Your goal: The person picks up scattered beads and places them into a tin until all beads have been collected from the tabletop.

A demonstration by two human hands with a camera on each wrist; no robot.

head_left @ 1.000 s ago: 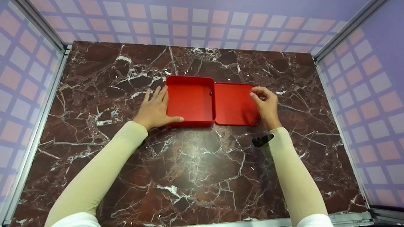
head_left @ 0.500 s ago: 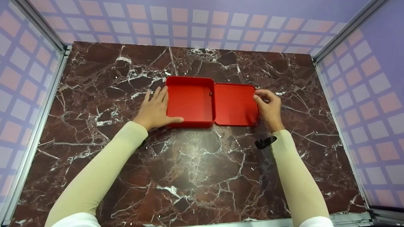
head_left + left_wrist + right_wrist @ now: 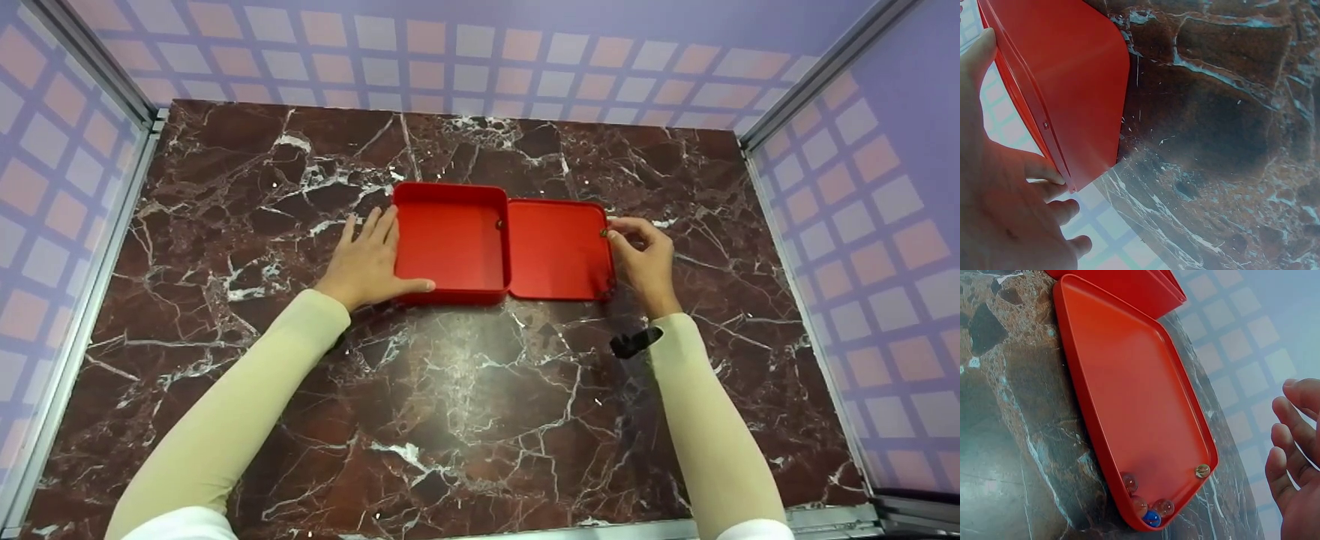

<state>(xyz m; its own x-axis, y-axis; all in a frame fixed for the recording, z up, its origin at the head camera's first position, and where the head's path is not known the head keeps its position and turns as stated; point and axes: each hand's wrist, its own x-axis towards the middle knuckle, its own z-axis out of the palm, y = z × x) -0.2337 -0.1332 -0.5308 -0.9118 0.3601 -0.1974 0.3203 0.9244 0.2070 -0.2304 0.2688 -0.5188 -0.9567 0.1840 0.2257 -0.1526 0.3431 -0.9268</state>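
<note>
An open red box [image 3: 450, 247] stands mid-table, its shallow red lid [image 3: 559, 251] folded flat to the right. My left hand [image 3: 365, 259] rests against the box's left side, fingers spread and thumb along the front rim. My right hand [image 3: 646, 255] is at the lid's right edge, fingers bent. Beside its thumb and forefinger lies a glass marble [image 3: 604, 233], apart from the hand in the right wrist view. That view also shows a blue marble [image 3: 1152, 518] and several clear marbles [image 3: 1163, 507] clustered in one lid corner.
A small dark round spot [image 3: 500, 224] shows at the box's right inner wall; its kind is unclear. The dark red marbled tabletop [image 3: 465, 420] surrounds the box. Checkered panels [image 3: 465, 60] in metal frames stand behind and at both sides.
My right hand has drawn a little to the right and nearer, from over the lid to its edge. A marble now shows by its thumb. The left hand stays put.
</note>
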